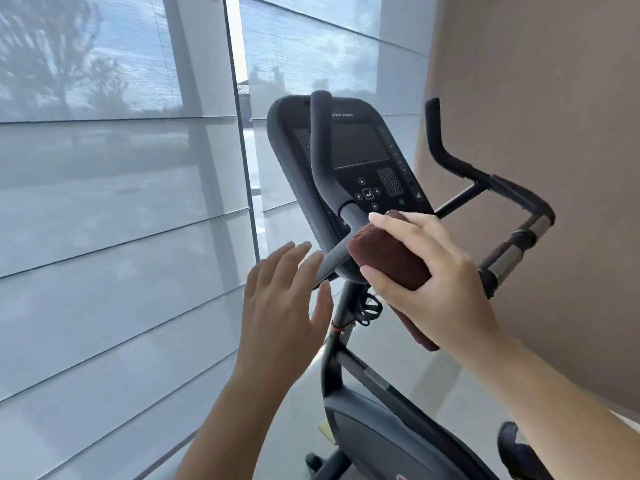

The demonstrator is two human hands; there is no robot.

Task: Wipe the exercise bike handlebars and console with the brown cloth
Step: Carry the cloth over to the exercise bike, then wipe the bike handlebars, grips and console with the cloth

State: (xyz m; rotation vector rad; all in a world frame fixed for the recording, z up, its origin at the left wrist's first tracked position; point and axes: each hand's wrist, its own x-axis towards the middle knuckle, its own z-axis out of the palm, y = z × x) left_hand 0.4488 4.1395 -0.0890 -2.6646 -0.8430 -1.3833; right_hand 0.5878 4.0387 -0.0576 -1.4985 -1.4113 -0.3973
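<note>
A person's two bare forearms reach up from the near edge of the frame toward an exercise bike (367, 420) that stands beside a wall of shaded windows (114, 202). The left hand (284, 306) hovers open just left of the bike's centre post, fingers spread and slack, gripping nothing; its fingertips sit close to the lower end of the left handlebar (320, 161), though contact cannot be confirmed. The right hand (429, 271) is closed around a rolled brown cloth (388, 258), thumb under the roll and fingers draped over its top, with a loose tail of the cloth hanging down beneath the palm. The cloth is pressed against the point where the left handlebar's grey stem meets the bottom edge of the console (360, 157). Beyond the hands, the dark console tilts toward the camera, its screen blank, a cluster of round buttons and a keypad below it. Farther right, the right handlebar (485, 178) bends up and away, with metal grip sensors showing on its near section. A beige wall (536, 98) fills the far right, and pale blinds over glass panels cover the left.
</note>
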